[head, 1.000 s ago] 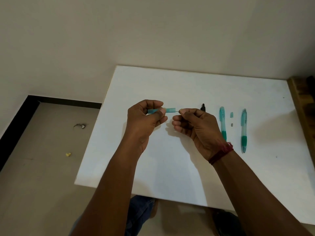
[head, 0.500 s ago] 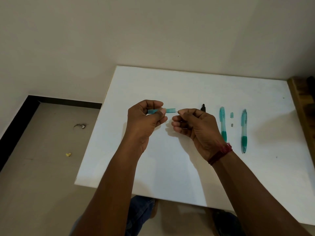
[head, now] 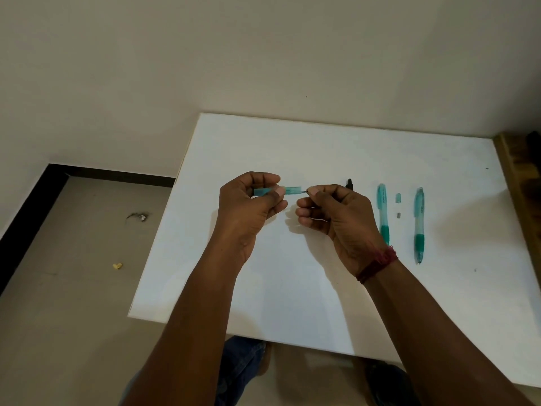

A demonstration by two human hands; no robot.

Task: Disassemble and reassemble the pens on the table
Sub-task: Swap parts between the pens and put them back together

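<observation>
Above the white table (head: 292, 288), my left hand (head: 248, 212) grips a short teal pen piece (head: 292, 190) lying sideways, thumb on top. My right hand (head: 336, 218) pinches a thin refill (head: 306, 192) whose tip meets the right end of that piece; the rest of the refill is hidden in my fingers. A black pen tip (head: 349, 183) pokes out behind my right hand. Two teal pens lie on the table to the right, one (head: 383, 212) partly behind my wrist, the other (head: 419, 224) whole. Two small loose parts (head: 398, 198) (head: 398, 214) lie between them.
The table's left edge drops to a beige floor with bits of litter (head: 140, 216) (head: 117, 265). A wooden surface (head: 521, 183) borders the table on the right. The wall stands right behind the table. My legs (head: 243, 367) show under the front edge.
</observation>
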